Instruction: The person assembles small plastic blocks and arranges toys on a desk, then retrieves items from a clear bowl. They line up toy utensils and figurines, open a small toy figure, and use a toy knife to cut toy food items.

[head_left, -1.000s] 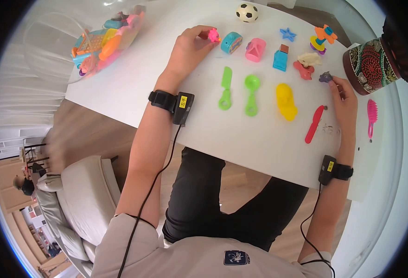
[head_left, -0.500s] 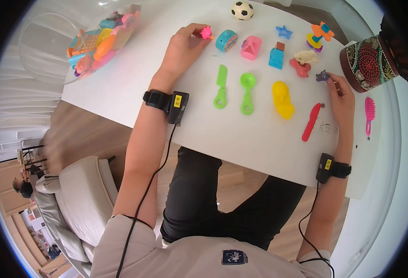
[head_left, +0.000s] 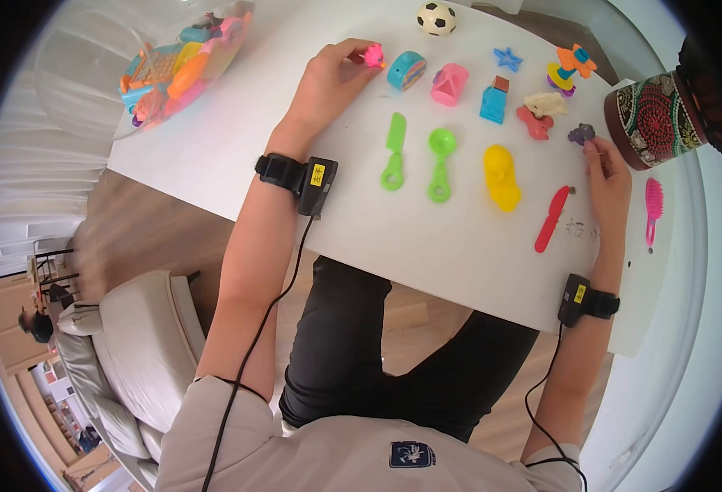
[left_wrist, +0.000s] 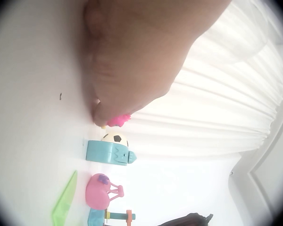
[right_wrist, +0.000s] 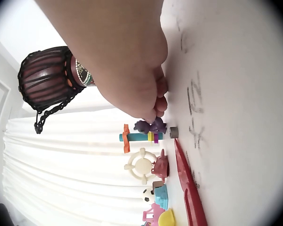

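In the head view my left hand (head_left: pixel 326 88) rests at the back of the table and pinches a small bright pink toy figure (head_left: pixel 374 55) between fingertips and thumb. A round blue toy (head_left: pixel 407 71) stands just to its right. In the left wrist view the pink figure (left_wrist: pixel 118 121) shows partly behind the fingers. My right hand (head_left: pixel 610 184), at the table's right side, pinches a small dark purple toy figure (head_left: pixel 581 134). The right wrist view shows that purple figure (right_wrist: pixel 151 126) upright at the fingertips, beside a small grey piece (right_wrist: pixel 174 132) and a red toy knife (right_wrist: pixel 188 183).
Between the hands lie a pink toy (head_left: pixel 450 85), a blue bottle-shaped toy (head_left: pixel 494 104), a green knife (head_left: pixel 393 152), a green spoon (head_left: pixel 440 164) and a yellow toy (head_left: pixel 502 179). A patterned drum (head_left: pixel 655 119) stands right; a clear container (head_left: pixel 74 90) of toys stands left.
The purple figure has shifted slightly right, away from the red toy, with my right hand. My left hand keeps its pinch on the pink figure; the head view sways a little.
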`<state>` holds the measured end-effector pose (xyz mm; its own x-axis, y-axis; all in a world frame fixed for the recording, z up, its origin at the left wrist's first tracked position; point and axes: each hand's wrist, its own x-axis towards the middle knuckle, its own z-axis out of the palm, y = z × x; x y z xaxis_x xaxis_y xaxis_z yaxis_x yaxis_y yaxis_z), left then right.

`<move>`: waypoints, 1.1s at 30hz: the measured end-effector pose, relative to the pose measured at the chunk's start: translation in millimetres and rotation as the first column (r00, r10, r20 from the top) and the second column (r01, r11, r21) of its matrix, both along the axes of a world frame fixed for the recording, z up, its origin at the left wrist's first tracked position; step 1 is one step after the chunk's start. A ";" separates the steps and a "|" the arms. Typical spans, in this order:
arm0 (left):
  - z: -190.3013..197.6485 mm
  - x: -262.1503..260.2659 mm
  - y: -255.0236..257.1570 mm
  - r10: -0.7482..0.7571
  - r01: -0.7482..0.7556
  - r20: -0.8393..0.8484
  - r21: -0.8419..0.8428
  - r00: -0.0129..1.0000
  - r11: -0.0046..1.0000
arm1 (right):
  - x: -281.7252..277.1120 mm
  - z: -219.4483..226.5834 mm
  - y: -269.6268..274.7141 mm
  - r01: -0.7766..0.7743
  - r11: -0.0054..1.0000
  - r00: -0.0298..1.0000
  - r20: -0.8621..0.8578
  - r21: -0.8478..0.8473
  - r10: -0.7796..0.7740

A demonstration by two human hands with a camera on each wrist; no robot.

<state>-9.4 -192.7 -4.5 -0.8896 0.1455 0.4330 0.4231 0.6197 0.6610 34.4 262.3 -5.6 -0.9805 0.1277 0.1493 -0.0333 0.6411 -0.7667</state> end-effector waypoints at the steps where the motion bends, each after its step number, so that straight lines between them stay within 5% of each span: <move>1: 0.8 0.3 0.2 0.002 -0.002 0.000 0.001 1.000 1.000 | 1.1 2.0 -2.1 -0.002 1.000 1.000 0.000 0.001 0.002; 12: 3.1 1.5 1.5 0.004 -0.004 0.030 0.016 1.000 1.000 | -1.0 -2.3 -1.7 -0.065 0.994 0.984 -0.161 0.085 0.078; 33: 2.4 -3.5 1.0 -0.014 0.015 0.041 -0.022 0.999 1.000 | 2.4 2.3 -8.7 -0.066 0.996 0.993 -0.100 -0.054 0.060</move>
